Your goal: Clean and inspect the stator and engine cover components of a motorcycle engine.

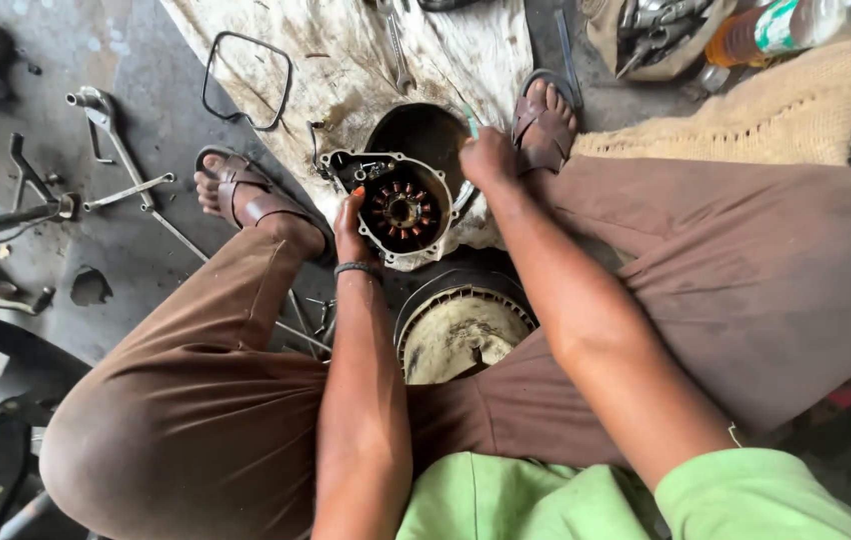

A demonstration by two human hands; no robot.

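Observation:
A metal engine side cover [393, 175] lies on a dirty white cloth [346, 60] between my feet, its inside facing up with a round coil-wound stator [404, 211] in the middle. My left hand [351, 222] rests on the cover's left rim, steadying it. My right hand [487, 155] is closed on a thin green-handled tool [471, 121] at the cover's upper right edge. A round dark bowl-shaped part [424, 130] sits just behind the cover.
A ribbed round drum [461, 325] stands below the cover between my knees. A black wire frame [246, 80] lies on the cloth at left. Metal levers and rods [116, 150] are scattered on the concrete floor. A bag of tools [651, 35] and a plastic bottle [786, 25] sit top right.

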